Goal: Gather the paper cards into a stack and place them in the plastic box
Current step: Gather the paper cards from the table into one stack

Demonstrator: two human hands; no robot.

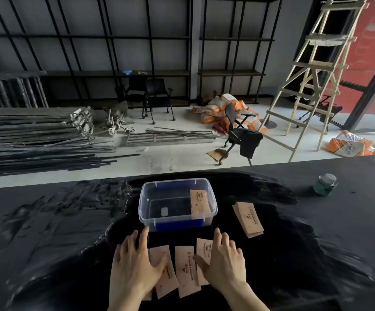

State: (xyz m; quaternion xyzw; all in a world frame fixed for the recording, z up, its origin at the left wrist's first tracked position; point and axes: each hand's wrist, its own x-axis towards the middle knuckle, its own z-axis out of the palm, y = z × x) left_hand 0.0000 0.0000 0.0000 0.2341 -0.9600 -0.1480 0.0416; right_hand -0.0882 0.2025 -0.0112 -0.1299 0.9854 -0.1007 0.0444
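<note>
A clear plastic box (146,198) with blue latches stands on the black table, and one tan paper card (198,202) lies inside against its right wall. Three tan cards lie side by side in front of the box. My left hand (134,263) rests flat, fingers spread, on the left card (166,281). The middle card (186,271) lies bare between my hands. My right hand (223,261) lies flat on the right card (203,248). A small overlapping pile of cards (248,218) sits to the right of the box, apart from both hands.
A green glass jar (324,184) with a pale lid stands at the table's far right. The black table top (69,221) is scuffed on the left. Beyond its far edge are an office chair (241,131), a wooden ladder (312,70), metal bars and sacks.
</note>
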